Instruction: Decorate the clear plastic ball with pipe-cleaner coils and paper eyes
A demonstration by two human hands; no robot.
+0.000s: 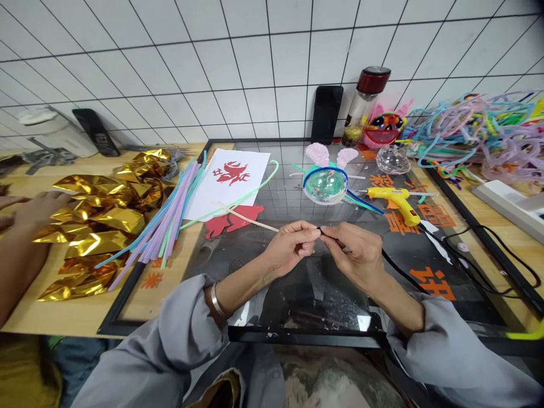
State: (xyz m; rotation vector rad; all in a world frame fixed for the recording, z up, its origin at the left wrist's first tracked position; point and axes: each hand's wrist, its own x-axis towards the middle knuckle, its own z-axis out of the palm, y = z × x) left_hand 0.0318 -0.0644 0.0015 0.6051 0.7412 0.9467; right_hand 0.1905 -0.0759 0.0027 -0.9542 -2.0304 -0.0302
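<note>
My left hand (293, 246) is closed in a pinch at the middle of the glass board. A cream pipe cleaner (257, 222) sticks out from it toward the upper left. Close beside it, my right hand (357, 249) pinches a black pipe cleaner (402, 269), whose length trails to the lower right behind the wrist. The black end meets the left fingertips between the two hands; whether the two strands are joined there is hidden by the fingers. Beyond the hands stands a clear plastic ball (325, 186) with a blue band and pink pipe-cleaner ears (317, 154).
A yellow glue gun (397, 201) lies right, its cable running off. Left are purple and blue pipe cleaners (164, 215), gold foil (106, 221), white paper (250, 164) and a red cutout (238, 222). A flask (361, 107) and phone (326, 113) stand behind. Another person's arm (32, 238) rests far left.
</note>
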